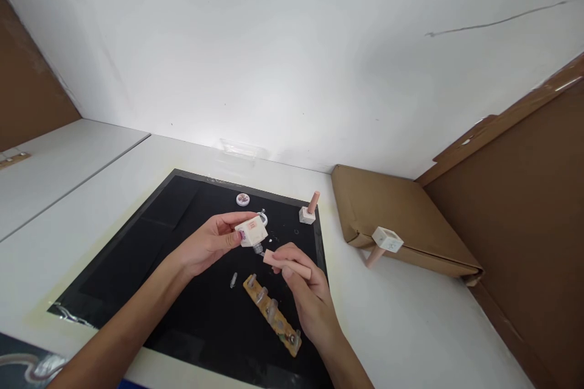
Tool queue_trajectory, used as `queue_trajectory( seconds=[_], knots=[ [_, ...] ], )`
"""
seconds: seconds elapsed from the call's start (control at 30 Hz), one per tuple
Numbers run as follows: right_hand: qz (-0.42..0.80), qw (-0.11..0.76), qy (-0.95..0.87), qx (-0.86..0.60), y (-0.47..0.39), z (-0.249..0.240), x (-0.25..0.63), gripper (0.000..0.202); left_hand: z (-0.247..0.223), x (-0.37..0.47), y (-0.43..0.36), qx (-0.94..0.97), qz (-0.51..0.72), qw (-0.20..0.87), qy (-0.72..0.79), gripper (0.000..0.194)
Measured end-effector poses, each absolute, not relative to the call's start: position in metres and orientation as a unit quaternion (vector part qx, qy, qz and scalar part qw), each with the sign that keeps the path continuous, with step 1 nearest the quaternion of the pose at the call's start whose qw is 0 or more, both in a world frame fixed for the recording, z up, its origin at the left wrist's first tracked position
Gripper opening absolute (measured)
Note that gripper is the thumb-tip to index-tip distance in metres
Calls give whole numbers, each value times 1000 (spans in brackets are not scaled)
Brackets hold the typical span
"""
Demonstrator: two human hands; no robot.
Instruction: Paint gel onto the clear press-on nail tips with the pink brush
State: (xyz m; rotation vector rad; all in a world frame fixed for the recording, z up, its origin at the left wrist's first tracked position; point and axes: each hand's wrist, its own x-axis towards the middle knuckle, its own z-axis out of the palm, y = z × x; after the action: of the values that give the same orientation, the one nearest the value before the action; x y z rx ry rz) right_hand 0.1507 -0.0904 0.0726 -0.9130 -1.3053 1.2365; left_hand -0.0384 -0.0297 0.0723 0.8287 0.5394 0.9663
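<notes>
My left hand [214, 242] grips a small white square nail polish bottle [253, 232], tilted so that its grey neck [258, 249] points down to the right. My right hand [303, 282] is closed around a long pink cap [288, 264], whose end lies close to that neck. I cannot make out whether they touch. Just behind the bottle is a white ring [263, 217] with a small metal piece. Below the hands, a wooden strip [274, 316] carries several clear upright pegs. A small clear piece [233, 280] lies left of the strip.
A black mat [182, 219] lies on the white table. A round white disc [243, 199] and another pink-capped bottle [307, 214] stand at its far side. To the right is a cardboard box [387, 200], with a further pink-capped bottle [387, 239] at its front edge.
</notes>
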Motion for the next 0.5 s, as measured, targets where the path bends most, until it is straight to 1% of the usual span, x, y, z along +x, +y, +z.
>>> queue_trajectory(
  seconds=[0.1, 0.5],
  knots=[
    [608, 546, -443, -369, -89, 69, 148, 17, 73, -39, -31, 395, 443, 770, 233, 41],
    [767, 523, -251, -275, -88, 68, 133, 20, 75, -36, -35, 404, 442, 779, 187, 42]
  ],
)
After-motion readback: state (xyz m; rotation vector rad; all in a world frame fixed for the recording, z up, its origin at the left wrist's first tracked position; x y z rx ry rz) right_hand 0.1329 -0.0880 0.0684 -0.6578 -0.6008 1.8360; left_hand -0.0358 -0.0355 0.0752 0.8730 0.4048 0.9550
